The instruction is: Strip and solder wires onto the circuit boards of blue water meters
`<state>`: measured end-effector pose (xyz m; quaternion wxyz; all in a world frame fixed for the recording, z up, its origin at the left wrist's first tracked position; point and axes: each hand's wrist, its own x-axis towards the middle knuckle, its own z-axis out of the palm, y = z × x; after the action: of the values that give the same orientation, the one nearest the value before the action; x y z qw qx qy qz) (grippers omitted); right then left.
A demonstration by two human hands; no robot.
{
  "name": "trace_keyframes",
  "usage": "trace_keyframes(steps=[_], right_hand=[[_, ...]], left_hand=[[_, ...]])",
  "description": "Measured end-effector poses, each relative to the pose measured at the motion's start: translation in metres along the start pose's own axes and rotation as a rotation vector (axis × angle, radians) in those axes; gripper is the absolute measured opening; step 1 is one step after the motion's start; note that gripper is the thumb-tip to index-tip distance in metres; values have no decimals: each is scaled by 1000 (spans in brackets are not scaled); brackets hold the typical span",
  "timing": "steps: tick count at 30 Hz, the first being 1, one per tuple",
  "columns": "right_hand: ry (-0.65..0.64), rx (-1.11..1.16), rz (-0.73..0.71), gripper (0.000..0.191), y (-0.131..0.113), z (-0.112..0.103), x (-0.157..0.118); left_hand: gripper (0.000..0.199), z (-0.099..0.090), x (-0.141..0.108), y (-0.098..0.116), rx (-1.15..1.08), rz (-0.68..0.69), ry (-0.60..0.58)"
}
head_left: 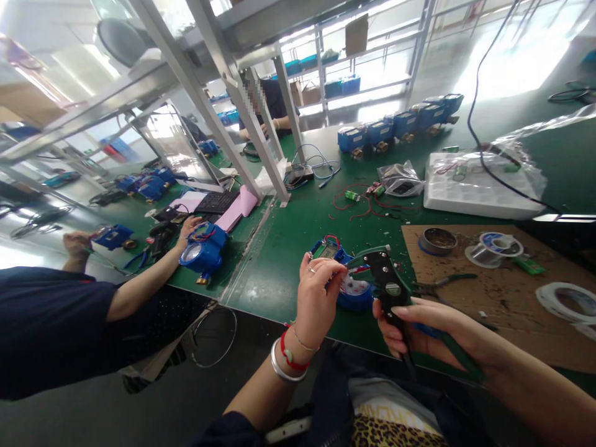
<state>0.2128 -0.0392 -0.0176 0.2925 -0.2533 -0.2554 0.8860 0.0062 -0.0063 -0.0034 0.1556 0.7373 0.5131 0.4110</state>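
Observation:
My right hand (pixel 419 329) is wrapped round the handles of a black and green wire stripper (pixel 388 279). The tool's head points up and left, over a blue meter (pixel 356 301) on the green bench. My left hand (pixel 319 292) is closed in a pinch beside the stripper's jaws; what its fingertips hold is too small to make out. Inside the meter's raised part, a circuit board (pixel 327 250) and a red wire (pixel 331 238) show behind my left hand. The meter's round face is partly covered by my hands and the stripper.
Solder spool (pixel 496 248), round tin (pixel 437 241) and pliers (pixel 447 282) lie on cardboard (pixel 419 267) at right. Behind are a white foam tray (pixel 465 195), red wires (pixel 354 208) and several blue meters (pixel 393 127). At left, a co-worker's hand (pixel 189 230) touches another meter (pixel 202 251).

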Motion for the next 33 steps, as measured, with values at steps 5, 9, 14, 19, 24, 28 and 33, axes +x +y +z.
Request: trace_keyframes(steps=[5, 9, 14, 19, 24, 28, 33], right_hand=[[12, 4, 9, 25, -1, 3, 0], [19, 8, 19, 23, 0, 4, 2], [49, -10, -5, 22, 3, 9, 4], [42, 26, -33, 24, 4, 14, 7], [31, 25, -147, 24, 7, 15, 7], [-22, 8, -226, 30, 6, 8, -1], [5, -95, -233, 27, 5, -2, -9]], left_hand=[[9, 1, 0, -2, -4, 9, 3], [8, 3, -1, -4, -13, -3, 11], [9, 3, -1, -5, -11, -2, 12], [9, 4, 1, -4, -2, 4, 11], [10, 3, 3, -3, -20, -9, 31], [11, -1, -6, -8, -48, 33, 31], [34, -11, -30, -23, -44, 108, 63]])
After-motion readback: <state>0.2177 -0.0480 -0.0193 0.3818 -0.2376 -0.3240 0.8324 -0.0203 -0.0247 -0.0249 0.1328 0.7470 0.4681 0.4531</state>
